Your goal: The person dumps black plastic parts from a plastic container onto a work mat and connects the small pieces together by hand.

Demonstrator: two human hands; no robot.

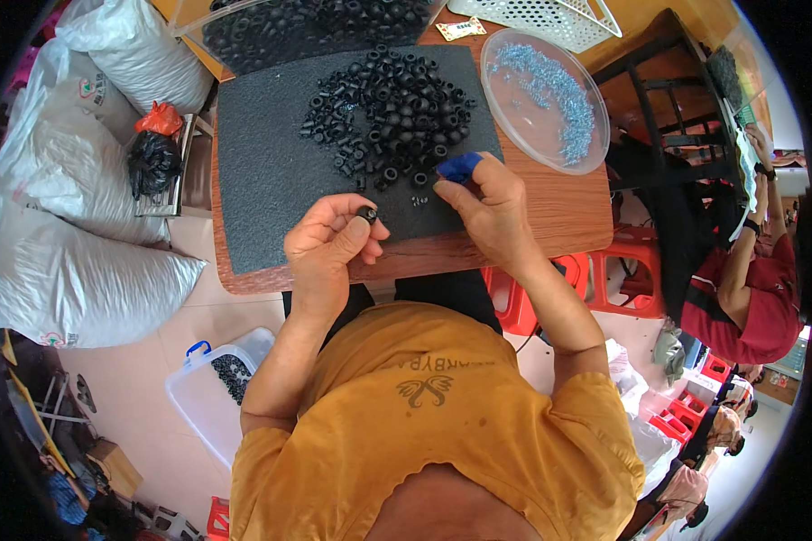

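On the mat: the person's hands work at the near edge of a dark foam mat (271, 162) covering a wooden table (559, 212).
Left hand: the left hand (329, 243) is curled, thumb and forefinger pinching a small black ring-shaped part (367, 215) just above the mat's near edge.
Right hand: the right hand (487, 203) is closed around a blue tool (460, 166), its tip near tiny pieces on the mat; what those are cannot be told.
Pile: loose black grommets (392, 108) lie heaped beyond both hands.
Dish: a clear shallow dish (586, 144) holds pale blue bits (550, 90).
Handling: the ring looks light, rubbery and slightly yielding, probably not fragile; its rounded outer rim seems the best hold, keeping the centre hole free.
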